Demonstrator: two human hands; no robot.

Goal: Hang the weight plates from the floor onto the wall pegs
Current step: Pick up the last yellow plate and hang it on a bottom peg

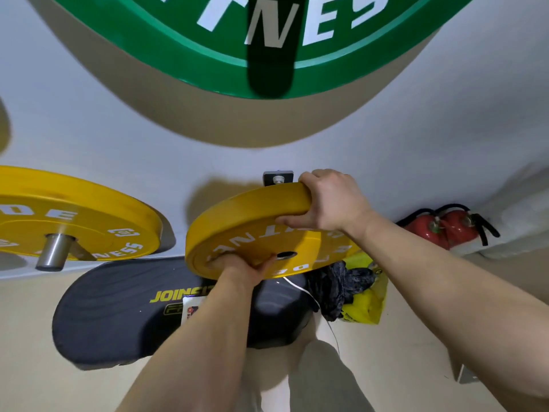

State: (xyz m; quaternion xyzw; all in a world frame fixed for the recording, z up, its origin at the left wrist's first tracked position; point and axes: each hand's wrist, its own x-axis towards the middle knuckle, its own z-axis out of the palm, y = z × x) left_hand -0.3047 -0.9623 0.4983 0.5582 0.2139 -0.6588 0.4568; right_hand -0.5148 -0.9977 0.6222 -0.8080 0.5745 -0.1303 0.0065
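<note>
I hold a yellow weight plate (246, 227) with white lettering up against the white wall, its centre hole (286, 254) facing me. My right hand (329, 203) grips its top rim, fingers curled over the edge. My left hand (240, 264) grips the lower rim from beneath. Just above the plate a wall bracket with a bolt (278, 179) shows; its peg is hidden behind the plate. A second yellow plate (89, 215) hangs on a steel peg (53, 251) at the left. A large green plate (208, 40) hangs on a dark peg (269, 75) above.
A black plate or pad marked JOINFIT (124, 310) lies on the floor under my arms. A yellow bag with dark cloth (362, 295) sits by the wall. Two red fire extinguishers (445, 227) lie at the right. A white cord (315, 304) trails down.
</note>
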